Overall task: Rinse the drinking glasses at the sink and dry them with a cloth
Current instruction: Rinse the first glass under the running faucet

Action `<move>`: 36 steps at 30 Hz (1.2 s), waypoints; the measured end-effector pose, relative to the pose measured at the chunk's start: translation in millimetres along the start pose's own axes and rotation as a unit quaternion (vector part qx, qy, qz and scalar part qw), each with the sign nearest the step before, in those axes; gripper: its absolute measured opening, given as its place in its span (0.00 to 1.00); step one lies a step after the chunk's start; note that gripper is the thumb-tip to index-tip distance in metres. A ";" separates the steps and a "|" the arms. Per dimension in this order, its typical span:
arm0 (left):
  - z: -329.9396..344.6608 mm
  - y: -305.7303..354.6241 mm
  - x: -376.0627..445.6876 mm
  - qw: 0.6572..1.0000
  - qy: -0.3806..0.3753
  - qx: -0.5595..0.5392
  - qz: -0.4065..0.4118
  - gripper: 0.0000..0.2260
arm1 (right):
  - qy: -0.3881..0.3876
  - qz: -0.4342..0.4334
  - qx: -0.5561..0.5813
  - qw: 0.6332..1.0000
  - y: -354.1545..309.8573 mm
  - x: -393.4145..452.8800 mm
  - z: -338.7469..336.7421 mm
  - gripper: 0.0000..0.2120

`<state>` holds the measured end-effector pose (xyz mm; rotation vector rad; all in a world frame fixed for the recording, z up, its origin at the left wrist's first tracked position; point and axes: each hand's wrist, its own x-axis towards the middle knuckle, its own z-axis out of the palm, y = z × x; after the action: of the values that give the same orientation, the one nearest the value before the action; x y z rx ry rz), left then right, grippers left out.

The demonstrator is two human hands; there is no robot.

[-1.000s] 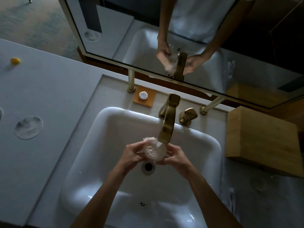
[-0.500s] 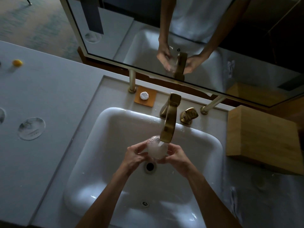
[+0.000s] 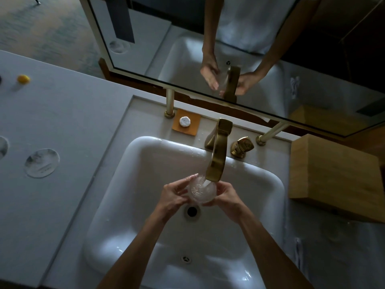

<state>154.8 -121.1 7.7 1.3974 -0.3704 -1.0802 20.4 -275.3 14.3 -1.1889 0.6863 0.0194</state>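
The glass [image 3: 201, 190] is held under the tap [image 3: 216, 161] over the sink [image 3: 145, 163]. It is cupped between the curled fingers of the left hand [image 3: 174, 195] and right hand [image 3: 226, 198]

White sink [image 3: 116, 236], brass faucet [image 3: 217, 161], orange coaster [image 3: 192, 127], clear glass [image 3: 201, 191].

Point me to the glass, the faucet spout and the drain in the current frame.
glass [image 3: 201, 191], head view, on the water-filled inside seen through its mouth.
faucet spout [image 3: 217, 161], head view, on the brass neck above the outlet.
drain [image 3: 191, 211], head view, on the dark opening in the basin floor.
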 end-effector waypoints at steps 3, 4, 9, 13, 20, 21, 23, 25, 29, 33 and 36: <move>-5.8 -1.5 -1.5 1.000 0.006 -0.011 -0.004 0.33 | -0.008 0.005 -0.022 1.000 -0.9 3.2 5.5 0.29; -7.7 -1.9 -3.0 1.000 0.005 -0.009 -0.007 0.32 | -0.016 0.007 -0.033 0.999 -0.7 3.4 5.9 0.29; -3.4 -5.8 -5.7 1.000 0.021 -0.005 -0.008 0.33 | -0.013 0.016 -0.026 0.999 -1.1 3.1 5.2 0.31; -5.4 -7.6 -5.7 1.000 0.004 -0.025 -0.017 0.30 | -0.027 0.021 -0.028 0.999 -2.5 -0.8 7.9 0.29; -2.7 -7.2 -2.8 0.998 -0.026 -0.026 -0.042 0.28 | -0.045 0.028 0.029 0.998 -8.3 -12.3 7.5 0.29; -3.2 -6.9 -2.3 0.998 -0.027 -0.028 -0.048 0.27 | -0.051 0.031 0.034 0.998 -8.1 -15.0 7.2 0.28; -2.5 -7.7 -1.7 0.997 -0.031 -0.041 -0.061 0.24 | -0.057 0.035 0.034 0.997 -5.8 -19.8 7.3 0.27; 0.3 -9.9 -2.1 0.995 -0.035 -0.061 -0.069 0.22 | -0.053 0.040 0.036 0.997 -2.1 -23.5 8.2 0.27; 9.3 -12.0 -5.3 0.987 -0.037 -0.124 -0.095 0.19 | -0.031 0.041 0.026 0.998 0.1 -32.2 12.6 0.25; 20.5 -15.1 -11.1 0.963 -0.016 -0.219 -0.156 0.15 | 0.027 0.046 -0.019 0.998 7.2 -38.5 17.7 0.21; 28.4 -13.3 -14.6 0.952 0.001 -0.241 -0.189 0.16 | 0.071 0.014 -0.063 0.995 10.5 -38.5 25.4 0.17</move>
<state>120.3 -124.4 7.0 1.0458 0.1716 -1.3685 -2.1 -236.6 29.7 -1.3098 0.8364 0.0012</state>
